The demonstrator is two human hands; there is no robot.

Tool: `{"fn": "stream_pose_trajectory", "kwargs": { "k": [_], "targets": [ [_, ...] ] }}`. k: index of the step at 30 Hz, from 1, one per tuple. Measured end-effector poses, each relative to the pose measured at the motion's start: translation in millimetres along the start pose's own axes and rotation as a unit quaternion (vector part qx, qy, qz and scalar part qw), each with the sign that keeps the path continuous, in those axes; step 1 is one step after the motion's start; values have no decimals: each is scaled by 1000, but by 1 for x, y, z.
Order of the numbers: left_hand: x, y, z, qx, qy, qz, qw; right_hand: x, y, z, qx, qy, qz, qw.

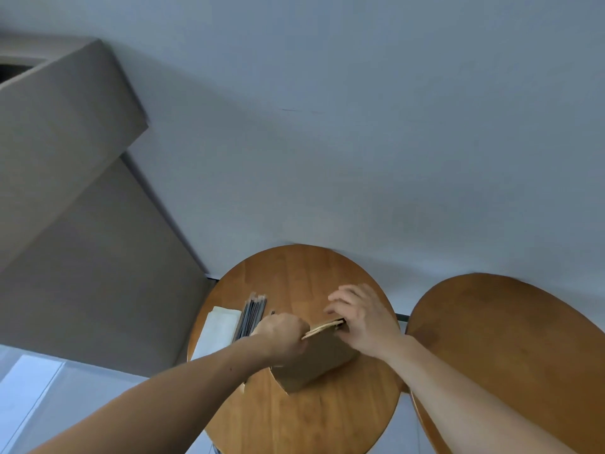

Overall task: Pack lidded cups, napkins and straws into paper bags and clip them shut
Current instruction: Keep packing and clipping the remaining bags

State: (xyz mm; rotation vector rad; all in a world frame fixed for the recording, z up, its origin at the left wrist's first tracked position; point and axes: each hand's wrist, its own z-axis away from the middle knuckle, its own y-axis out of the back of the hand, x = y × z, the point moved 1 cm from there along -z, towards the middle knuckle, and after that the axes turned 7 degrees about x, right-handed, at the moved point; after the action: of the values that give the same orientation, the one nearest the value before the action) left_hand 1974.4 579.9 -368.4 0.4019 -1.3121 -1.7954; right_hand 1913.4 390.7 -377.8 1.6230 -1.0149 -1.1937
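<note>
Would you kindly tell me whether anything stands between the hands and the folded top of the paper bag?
Nothing visible does. The left hand grips the left end of the folded top of the paper bag and the right hand pinches its right end; the straws and napkins lie off to the left.

view: head | wide-angle | faces forward and down | close above round table (294,273)

Space round the grip: crowded L, open beyond.
W/ left hand (281,332) & right hand (363,319) pinching the paper bag (314,362) top, straws (252,317) & napkins (217,332) are lying just L of the grip, blocking there; bare table (294,276) is showing beyond; second table (507,339) is standing apart, R.
</note>
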Motion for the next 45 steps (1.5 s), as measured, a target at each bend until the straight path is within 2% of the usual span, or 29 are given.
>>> {"fn": "stream_pose_trajectory", "kwargs": {
  "k": [3, 5, 8, 12, 15, 19, 23, 25, 27, 29, 30, 31, 33, 36, 39, 42, 45],
  "targets": [
    [-1, 4, -6, -8, -7, 12, 1000, 1, -5, 2, -93, -29, -12, 995],
    [1, 3, -9, 5, 8, 21, 1000, 4, -9, 6, -93, -84, -43, 991],
    [7, -4, -8, 71, 45, 61, 995, 9, -11, 9, -80, -134, -78, 985],
    [9, -14, -8, 124, 51, 64, 989, 13, -12, 7, -85, -140, -104, 981],
    [4, -17, -9, 121, 49, 45, 990, 15, -15, 7, -92, -141, -110, 980],
    [-6, -18, -9, 113, -2, 69, 991, 19, -20, 5, -88, -129, -111, 982],
    [-11, -21, -12, 117, -4, 82, 990, 23, -23, 2, -121, -135, -133, 974],
    [-14, -21, -16, 106, 10, 87, 991, 28, -16, -3, -145, -143, -191, 960],
    [-16, -19, -21, 85, 27, 81, 993, 37, -10, -8, -129, -179, -301, 928],
    [-17, -17, -26, 76, 38, 82, 993, 57, -13, -11, -64, -283, -404, 868],
    [-17, -17, -29, 73, 42, 86, 993, 68, -17, -11, -35, -331, -407, 850],
    [-17, -16, -32, 69, 44, 89, 993, 81, -23, -13, -31, -358, -352, 864],
    [-21, -17, -36, 50, 47, 90, 994, 105, -42, -13, -109, -360, -195, 906],
    [-27, -17, -44, 13, 55, 105, 993, 131, -77, -15, -207, -336, -66, 916],
    [-31, -17, -53, 11, 52, 138, 989, 146, -112, -18, -234, -310, -17, 921],
    [-32, -21, -60, 16, 45, 128, 991, 156, -146, -15, -218, -312, -21, 924],
    [-34, -24, -64, 21, 31, 136, 990, 164, -169, -14, -237, -331, -30, 913]
  ]
}}
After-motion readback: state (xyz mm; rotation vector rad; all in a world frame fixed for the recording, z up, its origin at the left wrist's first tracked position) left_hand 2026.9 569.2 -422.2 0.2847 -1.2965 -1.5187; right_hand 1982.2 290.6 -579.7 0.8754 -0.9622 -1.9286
